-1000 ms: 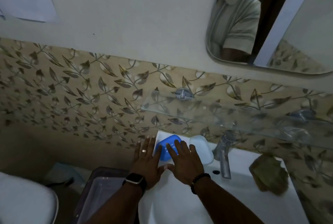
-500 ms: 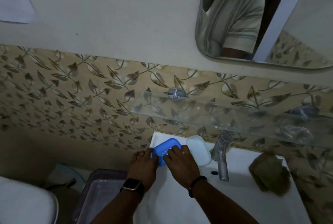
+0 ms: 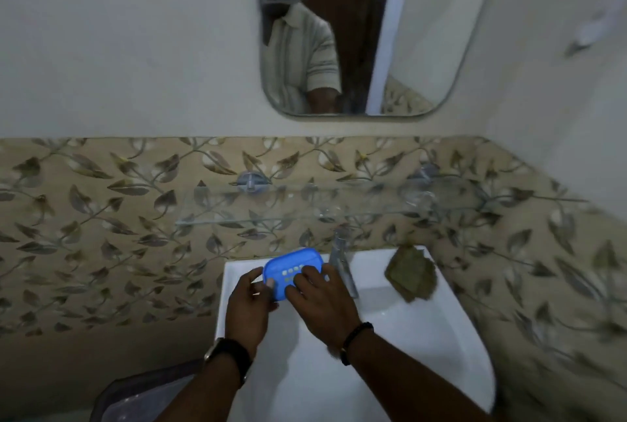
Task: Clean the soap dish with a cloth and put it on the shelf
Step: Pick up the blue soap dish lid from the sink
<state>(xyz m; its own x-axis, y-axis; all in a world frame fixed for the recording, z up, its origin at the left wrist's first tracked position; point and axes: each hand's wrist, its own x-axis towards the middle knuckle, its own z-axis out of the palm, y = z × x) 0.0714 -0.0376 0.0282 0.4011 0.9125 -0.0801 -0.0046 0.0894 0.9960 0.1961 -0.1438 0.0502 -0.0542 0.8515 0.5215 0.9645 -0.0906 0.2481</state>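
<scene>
Left grip (image 3: 249,306), fingers curled, pinched the left edge of the blue dish (image 3: 292,263) over the sink's (image 3: 234,286) back rim. Right grip (image 3: 320,299) clasped its right half. Cloth (image 3: 411,274) lay right of the tap (image 3: 342,262), under the shelf (image 3: 305,209).

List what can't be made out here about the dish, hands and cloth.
Head view only:
- Dish: near half hidden under right hand and left hand.
- Cloth: motion-blurred, folds unreadable.
- Shelf: clear glass, blurred; right end's contents unclear.
- Bin: cut off by bottom edge.
</scene>
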